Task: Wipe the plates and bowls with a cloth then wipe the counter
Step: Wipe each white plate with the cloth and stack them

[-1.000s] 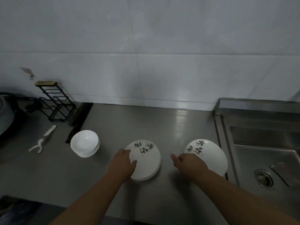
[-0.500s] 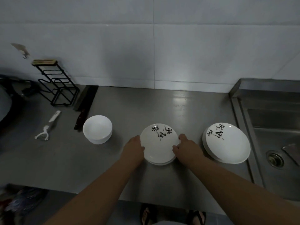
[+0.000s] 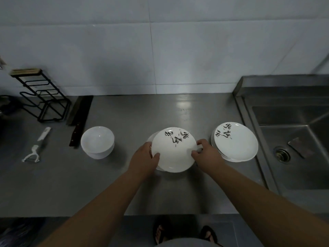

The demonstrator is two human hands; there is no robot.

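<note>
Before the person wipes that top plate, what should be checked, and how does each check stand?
1. The left hand grips the top plate by its left rim: ok.
2. The right hand grips its right rim: ok.
3. The top plate is lifted fully clear of the stack beneath: cannot tell; it sits offset over it.
4. A cloth is at hand: not ok, none in view.
5. There is a gap to the right plate stack: ok, they are apart.
6. The bowls are out of the way to the left: ok.
</note>
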